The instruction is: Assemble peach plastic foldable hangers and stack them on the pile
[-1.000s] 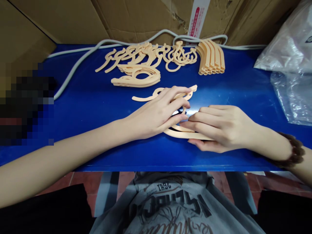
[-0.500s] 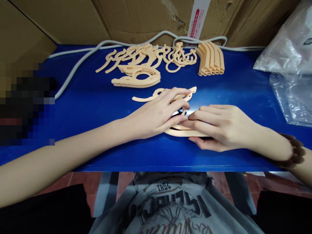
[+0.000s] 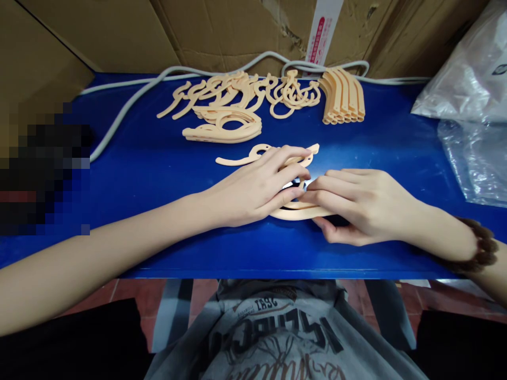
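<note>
A peach-coloured flat plastic piece (image 3: 295,213) with curved arms lies on the blue table (image 3: 158,169) near its front edge. My left hand (image 3: 257,187) rests on it from the left, fingers pressed down over its curls. From the right, my right hand (image 3: 358,203) pinches the piece's lower curved strip between fingers and thumb, lifting that edge slightly. A thin curved arm (image 3: 237,158) of the piece sticks out to the left beyond my left fingers.
At the back lie a stack of oval peach pieces (image 3: 224,126), loose curly pieces (image 3: 253,89) and a neat stack of curved strips (image 3: 344,95). A white cable (image 3: 119,113) runs along the back. Clear plastic bags (image 3: 471,105) sit right; cardboard boxes (image 3: 222,26) behind.
My right hand's thumb has tucked under the piece and raised its near edge a little. My left hand has stayed pressed on it.
</note>
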Tool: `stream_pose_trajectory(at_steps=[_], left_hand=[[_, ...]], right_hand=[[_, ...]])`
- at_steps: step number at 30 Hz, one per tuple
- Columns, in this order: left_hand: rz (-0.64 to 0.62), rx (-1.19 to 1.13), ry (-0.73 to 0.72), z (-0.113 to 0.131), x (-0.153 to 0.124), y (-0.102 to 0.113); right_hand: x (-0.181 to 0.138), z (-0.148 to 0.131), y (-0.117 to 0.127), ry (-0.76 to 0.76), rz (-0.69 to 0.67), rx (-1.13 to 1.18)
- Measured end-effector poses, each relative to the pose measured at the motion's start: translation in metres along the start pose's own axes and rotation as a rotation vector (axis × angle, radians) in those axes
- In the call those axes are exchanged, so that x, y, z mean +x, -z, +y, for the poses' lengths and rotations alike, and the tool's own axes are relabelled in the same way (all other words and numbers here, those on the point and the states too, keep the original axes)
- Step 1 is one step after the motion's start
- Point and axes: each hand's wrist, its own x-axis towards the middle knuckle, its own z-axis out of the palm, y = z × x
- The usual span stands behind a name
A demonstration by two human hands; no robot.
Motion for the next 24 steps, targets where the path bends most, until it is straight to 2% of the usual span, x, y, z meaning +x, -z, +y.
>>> stream_pose_trajectory(at_steps=[24], left_hand=[[0.017,0.095,-0.05,-0.0021,-0.0017,-0.0018]], right_hand=[[-0.0017,0.0018,0.0001,-0.011,-0.048,-0.038]])
